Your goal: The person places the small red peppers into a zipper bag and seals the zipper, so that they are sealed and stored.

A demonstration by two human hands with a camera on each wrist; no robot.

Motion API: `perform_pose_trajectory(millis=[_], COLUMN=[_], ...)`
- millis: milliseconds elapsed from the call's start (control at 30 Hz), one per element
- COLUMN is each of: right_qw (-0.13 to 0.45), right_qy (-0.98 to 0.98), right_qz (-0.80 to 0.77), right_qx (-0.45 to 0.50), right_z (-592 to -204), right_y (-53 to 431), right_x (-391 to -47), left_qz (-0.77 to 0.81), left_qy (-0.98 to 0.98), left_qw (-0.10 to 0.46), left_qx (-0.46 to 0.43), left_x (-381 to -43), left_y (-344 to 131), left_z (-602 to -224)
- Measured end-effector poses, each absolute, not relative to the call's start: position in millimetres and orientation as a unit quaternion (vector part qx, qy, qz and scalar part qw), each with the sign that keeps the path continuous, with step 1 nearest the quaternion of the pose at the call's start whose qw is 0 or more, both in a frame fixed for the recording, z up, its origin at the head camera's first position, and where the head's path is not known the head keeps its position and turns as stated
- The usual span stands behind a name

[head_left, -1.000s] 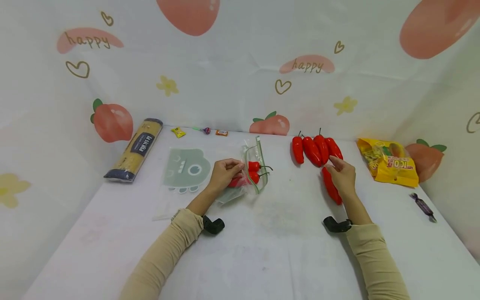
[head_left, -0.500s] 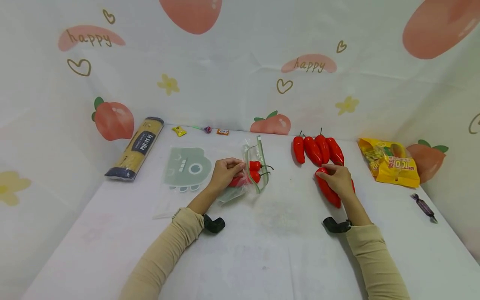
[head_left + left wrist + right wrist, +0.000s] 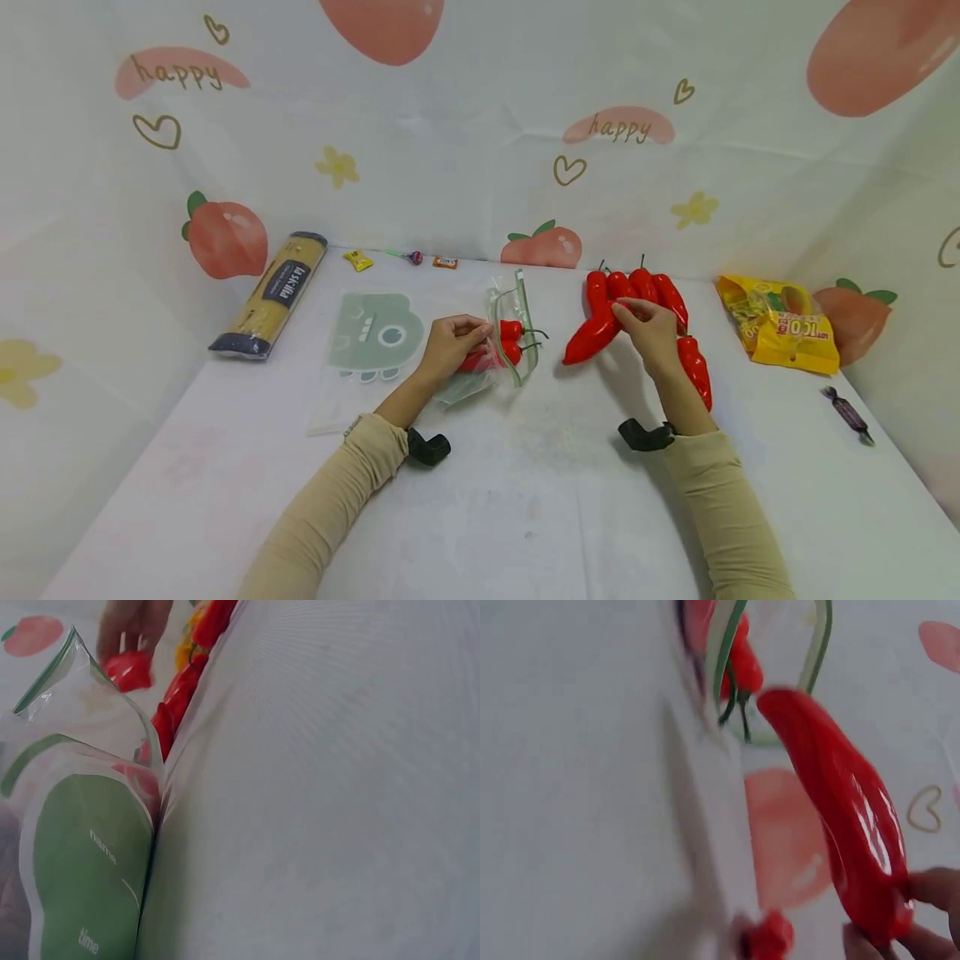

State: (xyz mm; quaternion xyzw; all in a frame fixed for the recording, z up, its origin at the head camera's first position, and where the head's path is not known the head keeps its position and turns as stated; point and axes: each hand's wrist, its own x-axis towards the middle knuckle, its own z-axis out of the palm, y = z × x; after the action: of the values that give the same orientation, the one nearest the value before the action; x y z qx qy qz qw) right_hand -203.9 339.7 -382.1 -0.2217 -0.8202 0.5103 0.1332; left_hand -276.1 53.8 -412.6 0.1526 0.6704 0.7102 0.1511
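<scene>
My left hand (image 3: 448,348) pinches the near side of a clear zip bag (image 3: 82,847) with a green print and a green zip edge. The bag's mouth gapes to the right, and red chili peppers (image 3: 512,342) lie inside with their stems poking out. My right hand (image 3: 651,333) grips another red chili pepper (image 3: 844,810) by its stem end, the pointed tip toward the bag mouth. This pepper is raised over the table, between the bag and a row of several red chili peppers (image 3: 670,298). One more chili pepper (image 3: 696,372) lies beside my right wrist.
A flat zip bag with a monster print (image 3: 375,333) lies left of my left hand, a spaghetti pack (image 3: 277,292) beyond it. Small sweets (image 3: 358,262) line the back edge. A yellow candy bag (image 3: 780,325) and a purple wrapped candy (image 3: 847,415) are at the right.
My right hand has taken hold of a chili pepper, lifted it and carried it left toward the bag, its tip swinging round to the left. My left hand stays on the bag.
</scene>
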Motion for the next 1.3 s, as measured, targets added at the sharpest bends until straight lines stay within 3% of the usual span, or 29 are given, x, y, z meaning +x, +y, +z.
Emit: perform_pose_trajectory(millis=[200,433,533,900,1300], right_qw=[0.208,0.285,0.27,0.113,0.108], right_qy=[-0.69,-0.672,-0.7,-0.79,-0.759], right_qz=[0.633,0.624,0.607,0.587,0.634], right_qx=[-0.284,-0.279,-0.263,-0.137,-0.101], right_z=[-385,-409,-419,-432,-421], right_y=[304,269,259,242,272], right_x=[-243,-269,-271,-265,-247], left_qz=[0.703,0.716,0.717,0.719,0.719], left_qy=[0.674,0.661,0.657,0.655,0.658], left_qw=[0.15,0.146,0.147,0.151,0.153], left_qx=[0.168,0.173,0.177,0.175,0.165], left_x=[-276,-277,-277,-278,-277], left_y=[54,55,55,54,52], left_z=[-414,-417,-417,-418,-416])
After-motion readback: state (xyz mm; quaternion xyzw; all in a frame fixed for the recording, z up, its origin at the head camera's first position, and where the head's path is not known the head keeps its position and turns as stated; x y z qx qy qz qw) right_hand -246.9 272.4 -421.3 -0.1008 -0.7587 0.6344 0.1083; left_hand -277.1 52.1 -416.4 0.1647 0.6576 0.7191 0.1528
